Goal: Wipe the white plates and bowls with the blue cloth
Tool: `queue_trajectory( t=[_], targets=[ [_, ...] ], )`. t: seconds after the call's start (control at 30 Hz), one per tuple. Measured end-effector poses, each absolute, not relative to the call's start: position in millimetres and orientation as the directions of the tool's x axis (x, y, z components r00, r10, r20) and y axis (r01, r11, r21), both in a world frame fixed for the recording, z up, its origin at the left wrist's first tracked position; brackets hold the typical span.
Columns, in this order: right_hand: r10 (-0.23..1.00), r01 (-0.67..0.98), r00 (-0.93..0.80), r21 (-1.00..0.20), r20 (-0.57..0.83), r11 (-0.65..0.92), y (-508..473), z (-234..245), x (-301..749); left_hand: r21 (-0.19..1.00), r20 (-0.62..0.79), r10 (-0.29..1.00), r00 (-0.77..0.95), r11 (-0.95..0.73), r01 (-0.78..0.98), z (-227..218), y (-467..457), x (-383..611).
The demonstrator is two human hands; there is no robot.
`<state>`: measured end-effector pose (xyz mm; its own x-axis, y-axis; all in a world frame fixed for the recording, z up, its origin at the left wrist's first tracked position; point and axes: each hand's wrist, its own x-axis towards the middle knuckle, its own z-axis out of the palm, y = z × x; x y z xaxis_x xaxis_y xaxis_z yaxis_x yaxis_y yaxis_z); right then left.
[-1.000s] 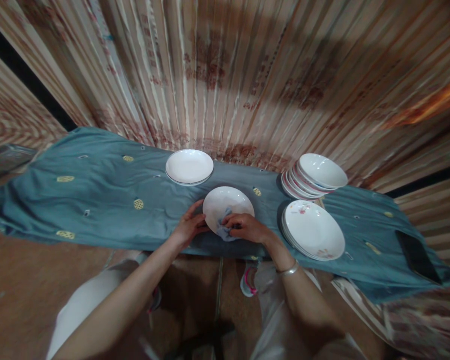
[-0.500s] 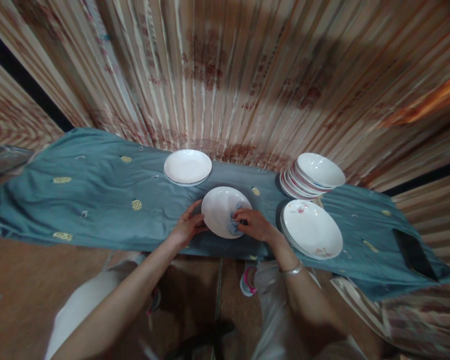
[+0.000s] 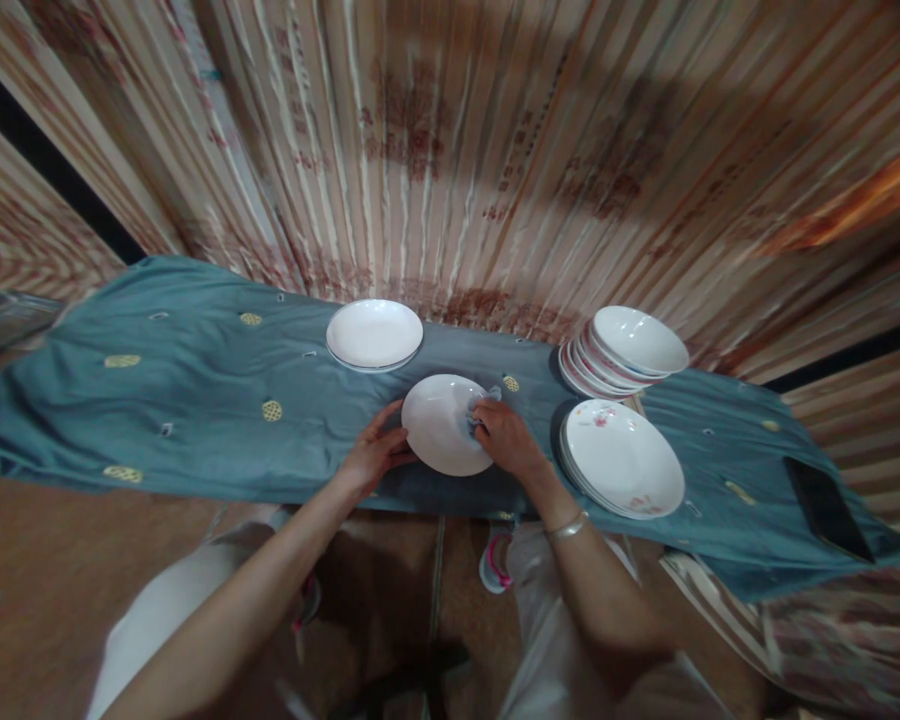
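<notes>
A white plate (image 3: 442, 425) is in front of me near the table's front edge. My left hand (image 3: 375, 450) grips its left rim, with the thumb at the top edge and the other fingers partly hidden beneath. My right hand (image 3: 504, 435) is closed on a bluish-grey cloth (image 3: 487, 398) and presses it against the plate's right side. Part of the cloth is hidden under the fingers.
White plates (image 3: 375, 333) stand stacked behind the held plate. To the right are a stack of bowls (image 3: 637, 342) and a stack of flower-patterned plates (image 3: 624, 460). A dark phone (image 3: 827, 508) lies at the right end of the green tablecloth (image 3: 202, 400).
My right hand has slid the cloth up along the plate's right side, toward the upper right rim. The left hand keeps its hold, and the plate stays nearly in place.
</notes>
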<state>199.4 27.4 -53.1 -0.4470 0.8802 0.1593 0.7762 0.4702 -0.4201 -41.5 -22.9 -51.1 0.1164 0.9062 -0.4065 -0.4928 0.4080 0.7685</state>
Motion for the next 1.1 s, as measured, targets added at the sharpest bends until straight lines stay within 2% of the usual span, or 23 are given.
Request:
queue_trajectory(
  t=[0.27,0.67,0.87,1.1],
  targets=[
    [0.861,0.789,-0.451,-0.347,0.235,0.508,38.3,-61.6,191.1,0.765,-0.399,0.907,0.132,0.409,-0.498,-58.3,-21.4,-42.8],
    [0.852,0.779,-0.490,-0.346,0.186,0.523,44.9,-62.2,170.7,0.764,-0.408,0.906,0.111,0.406,-0.502,-59.5,-21.3,-41.9],
    [0.832,0.729,-0.524,-0.411,0.181,0.548,46.9,-68.9,159.5,0.767,-0.409,0.906,0.112,0.407,-0.496,-59.2,-21.3,-42.0],
    [0.764,0.581,-0.600,-0.528,0.235,0.619,50.6,-77.7,154.9,0.761,-0.415,0.904,0.099,0.405,-0.506,-54.5,-22.2,-39.6]
  ],
)
